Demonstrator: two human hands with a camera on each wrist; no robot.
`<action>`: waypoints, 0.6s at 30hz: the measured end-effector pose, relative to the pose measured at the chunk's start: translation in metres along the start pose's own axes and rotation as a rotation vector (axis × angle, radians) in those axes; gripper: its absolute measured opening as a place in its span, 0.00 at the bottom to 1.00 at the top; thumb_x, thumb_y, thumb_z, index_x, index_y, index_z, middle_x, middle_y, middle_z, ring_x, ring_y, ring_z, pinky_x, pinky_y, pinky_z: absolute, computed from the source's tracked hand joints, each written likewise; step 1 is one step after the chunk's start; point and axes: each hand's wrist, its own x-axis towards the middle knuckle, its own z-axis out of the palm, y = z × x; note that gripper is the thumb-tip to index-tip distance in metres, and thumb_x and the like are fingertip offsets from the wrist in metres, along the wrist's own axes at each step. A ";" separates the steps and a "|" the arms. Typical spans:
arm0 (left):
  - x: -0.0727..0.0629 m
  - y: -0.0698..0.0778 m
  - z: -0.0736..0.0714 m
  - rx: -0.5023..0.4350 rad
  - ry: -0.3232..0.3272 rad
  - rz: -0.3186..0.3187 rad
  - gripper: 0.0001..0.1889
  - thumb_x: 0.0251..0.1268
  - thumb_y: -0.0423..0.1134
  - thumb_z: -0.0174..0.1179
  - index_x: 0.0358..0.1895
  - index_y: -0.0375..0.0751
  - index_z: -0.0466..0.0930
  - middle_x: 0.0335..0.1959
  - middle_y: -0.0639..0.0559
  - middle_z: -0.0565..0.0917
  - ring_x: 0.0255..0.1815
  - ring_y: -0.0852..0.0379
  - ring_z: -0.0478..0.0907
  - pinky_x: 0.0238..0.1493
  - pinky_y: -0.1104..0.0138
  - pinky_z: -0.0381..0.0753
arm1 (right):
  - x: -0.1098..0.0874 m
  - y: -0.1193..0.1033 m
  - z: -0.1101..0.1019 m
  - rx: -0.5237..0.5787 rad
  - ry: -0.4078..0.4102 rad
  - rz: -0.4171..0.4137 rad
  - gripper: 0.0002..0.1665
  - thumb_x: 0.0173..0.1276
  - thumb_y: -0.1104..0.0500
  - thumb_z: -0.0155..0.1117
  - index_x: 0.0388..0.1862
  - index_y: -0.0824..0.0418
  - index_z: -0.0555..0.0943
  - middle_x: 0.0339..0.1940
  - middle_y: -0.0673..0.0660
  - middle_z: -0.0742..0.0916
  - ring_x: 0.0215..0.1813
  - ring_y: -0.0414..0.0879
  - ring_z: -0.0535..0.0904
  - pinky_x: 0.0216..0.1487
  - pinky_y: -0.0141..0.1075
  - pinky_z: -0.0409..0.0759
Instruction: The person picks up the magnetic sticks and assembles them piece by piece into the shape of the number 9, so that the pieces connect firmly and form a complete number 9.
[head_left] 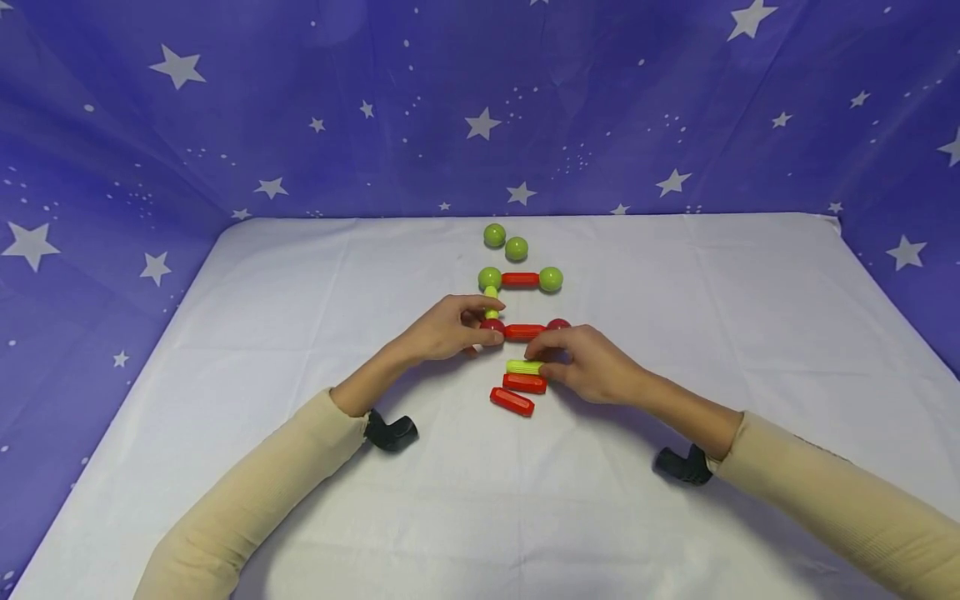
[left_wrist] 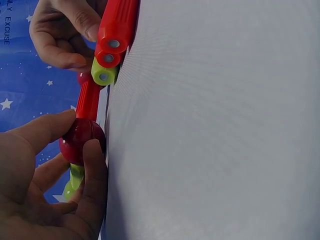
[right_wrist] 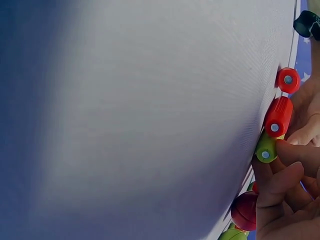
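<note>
My left hand [head_left: 453,327] pinches a dark red ball [left_wrist: 80,140] between thumb and fingers. That ball joins a red magnetic rod [head_left: 523,332], whose far end meets another red ball [head_left: 558,323]. A yellow-green rod [head_left: 491,293] runs from the pinched ball to a green ball [head_left: 490,278]; an upper red rod [head_left: 520,280] links this to a second green ball [head_left: 551,279]. With thumb and fingers, my right hand [head_left: 588,362] holds the right end of a loose yellow-green rod [head_left: 522,367] lying low at the cloth. Silver discs show on the rod ends.
Two loose red rods, one [head_left: 524,383] beside the yellow-green one and another [head_left: 512,402] nearer me, lie on the white cloth [head_left: 465,500]. Two loose green balls, one [head_left: 494,235] left of the other [head_left: 517,248], sit farther back. A starry blue curtain [head_left: 420,100] stands behind.
</note>
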 end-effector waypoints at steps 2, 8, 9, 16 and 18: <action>0.000 0.000 0.000 0.003 0.000 -0.001 0.26 0.64 0.36 0.68 0.64 0.37 0.75 0.45 0.43 0.78 0.38 0.51 0.78 0.35 0.63 0.86 | -0.002 0.001 -0.001 -0.003 0.000 0.012 0.14 0.63 0.70 0.69 0.48 0.61 0.85 0.44 0.51 0.86 0.51 0.49 0.79 0.58 0.49 0.78; -0.001 0.001 0.000 0.010 0.002 0.000 0.26 0.63 0.36 0.68 0.64 0.38 0.75 0.45 0.43 0.78 0.38 0.51 0.78 0.35 0.64 0.86 | -0.014 0.008 -0.008 0.001 0.002 0.067 0.15 0.62 0.69 0.69 0.48 0.59 0.85 0.44 0.50 0.86 0.50 0.48 0.80 0.58 0.50 0.78; -0.001 0.001 0.000 0.012 0.002 0.001 0.26 0.63 0.36 0.68 0.64 0.38 0.75 0.45 0.43 0.78 0.38 0.51 0.77 0.35 0.64 0.86 | -0.016 0.010 -0.009 0.002 0.004 0.074 0.15 0.63 0.70 0.69 0.48 0.59 0.85 0.44 0.50 0.86 0.50 0.48 0.80 0.59 0.51 0.78; 0.000 0.000 0.000 0.013 0.002 0.000 0.26 0.63 0.36 0.68 0.64 0.38 0.75 0.45 0.43 0.78 0.37 0.51 0.77 0.34 0.64 0.86 | -0.030 0.024 -0.021 -0.004 0.024 0.085 0.18 0.62 0.72 0.68 0.50 0.60 0.85 0.47 0.52 0.87 0.51 0.49 0.81 0.59 0.53 0.77; 0.000 0.000 0.000 0.009 0.000 0.000 0.26 0.63 0.36 0.68 0.64 0.37 0.75 0.45 0.43 0.78 0.38 0.51 0.77 0.35 0.64 0.86 | -0.032 0.026 -0.024 -0.003 0.026 0.085 0.18 0.62 0.73 0.68 0.50 0.61 0.85 0.47 0.52 0.87 0.51 0.49 0.81 0.59 0.53 0.77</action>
